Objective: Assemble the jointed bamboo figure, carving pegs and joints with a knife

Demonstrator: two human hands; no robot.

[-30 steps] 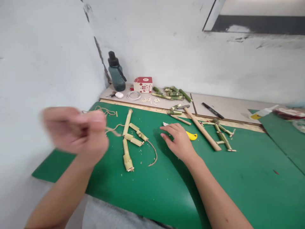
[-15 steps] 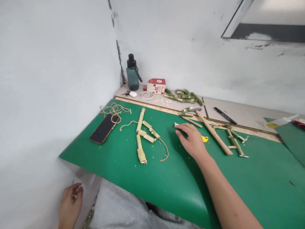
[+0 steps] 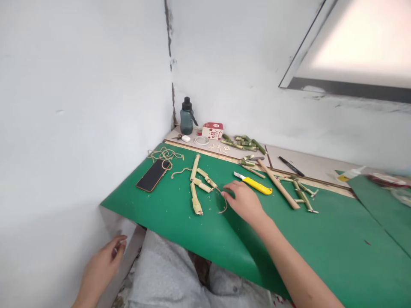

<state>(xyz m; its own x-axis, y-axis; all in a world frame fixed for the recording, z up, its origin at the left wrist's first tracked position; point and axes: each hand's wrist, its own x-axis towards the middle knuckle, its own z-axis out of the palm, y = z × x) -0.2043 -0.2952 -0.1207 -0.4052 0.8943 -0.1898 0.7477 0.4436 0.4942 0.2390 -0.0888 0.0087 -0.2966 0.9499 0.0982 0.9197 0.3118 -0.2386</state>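
Thumb and forefinger stand slightly apart on my right hand (image 3: 242, 202), beside 1 thin tan twine tail (image 3: 225, 208); I cannot tell if they touch. Whether my left hand (image 3: 106, 260), curled below the table edge, grips anything, I cannot tell. Just left of the right hand lies 1 jointed pale-green bamboo figure (image 3: 201, 185); nearby, 1 yellow-handled knife (image 3: 257, 185) and 1 wooden-handled hammer (image 3: 278, 182).

The tabletop (image 3: 167, 214) is deep green, the bamboo pieces (image 3: 196, 204) on it pale yellow-green, the twine (image 3: 164, 154) tan. The knife (image 3: 255, 185) pairs a yellow handle with a silvery blade. The phone (image 3: 153, 176) is black, edged in orange-brown. The box (image 3: 212, 131) is red over off-white, dotted with what look like small red flowers.
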